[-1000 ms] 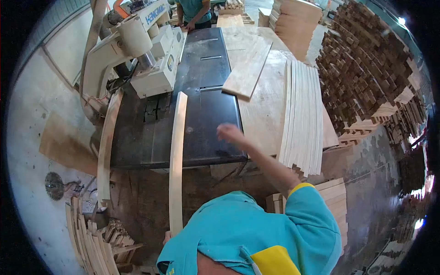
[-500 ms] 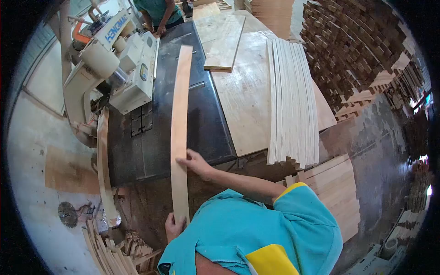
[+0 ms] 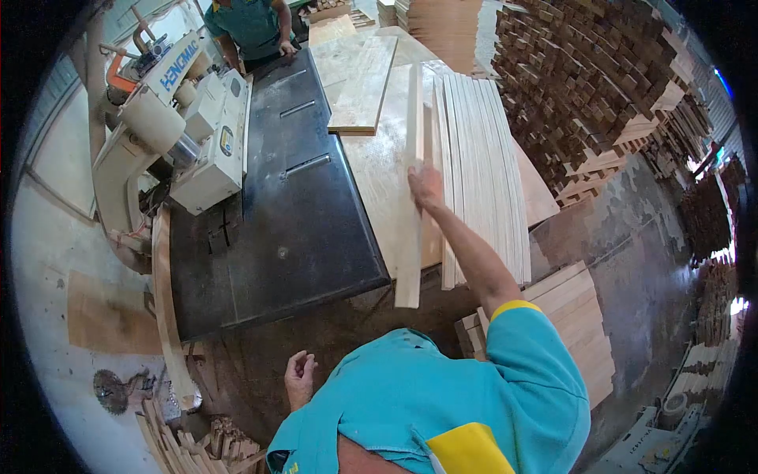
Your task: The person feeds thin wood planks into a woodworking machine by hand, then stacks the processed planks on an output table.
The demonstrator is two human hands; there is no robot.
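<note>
My right hand [image 3: 426, 186] is closed round a long pale wooden board [image 3: 409, 268], which it holds on edge just left of a row of similar wooden strips [image 3: 485, 182]. The strips lie side by side on a plywood sheet [image 3: 371, 170]. Low in the view, my left hand [image 3: 299, 378] is off the board, its fingers loosely curled and apart from the thumb, with nothing in them. In front of it is the near edge of a black machine table [image 3: 292, 229].
A white woodworking machine [image 3: 209, 142] stands over the table's left side, with a curved board [image 3: 164, 276] beside it. A co-worker [image 3: 249, 31] stands at the far end. Stacked wood [image 3: 584, 79] rises at right; more boards [image 3: 572, 324] lie below the strips.
My right hand has carried the board from over the black table rightward to beside the row of strips. My left hand has let go of the board's near end.
</note>
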